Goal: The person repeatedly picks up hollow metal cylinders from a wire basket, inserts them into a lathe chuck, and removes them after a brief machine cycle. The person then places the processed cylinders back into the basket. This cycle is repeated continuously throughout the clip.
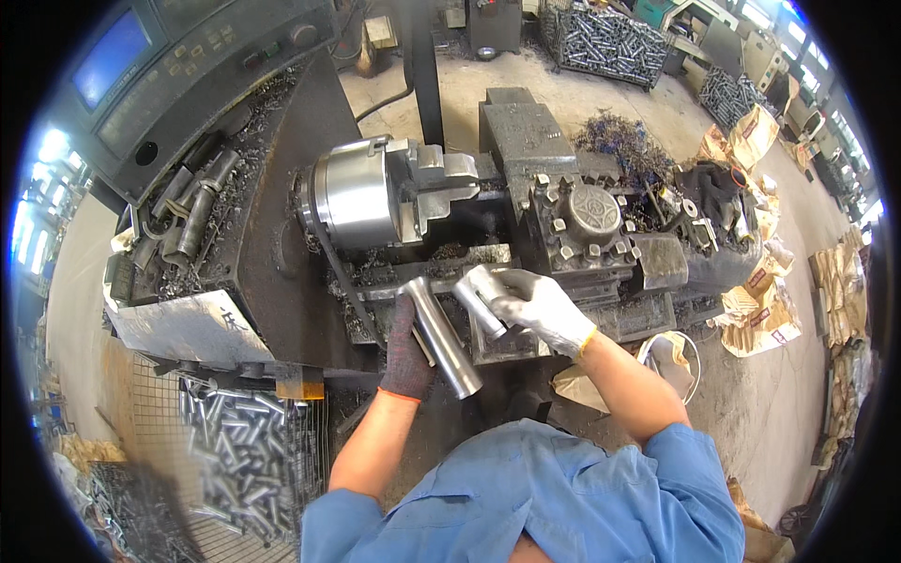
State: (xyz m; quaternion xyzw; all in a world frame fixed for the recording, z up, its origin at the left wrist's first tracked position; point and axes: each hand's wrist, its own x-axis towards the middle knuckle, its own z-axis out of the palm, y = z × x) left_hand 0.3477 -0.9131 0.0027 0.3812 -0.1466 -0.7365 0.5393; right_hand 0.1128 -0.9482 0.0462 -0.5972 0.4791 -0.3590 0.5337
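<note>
In a dark glove with an orange cuff, my left hand (409, 355) is closed around a long, shiny steel cylinder (445, 340), which tilts with its lower end toward me. My right hand (549, 311), in a white glove, grips a shorter steel cylinder (481, 302) that seems to have a notch or hole in its side. Both pieces are close side by side in front of the lathe. Beyond my left hand is the lathe chuck (361, 195) with stepped jaws, holding no workpiece. The round-topped tool post (595, 214) stands beyond my right hand.
A control panel (183, 58) rises at the upper left, above a chip-strewn ledge holding metal pieces (202, 202). A wire basket (150, 403) of steel parts stands at lower left. Tangled swarf (624, 150) and torn paper sacks (765, 305) lie to the right. Another parts basket (601, 70) is behind.
</note>
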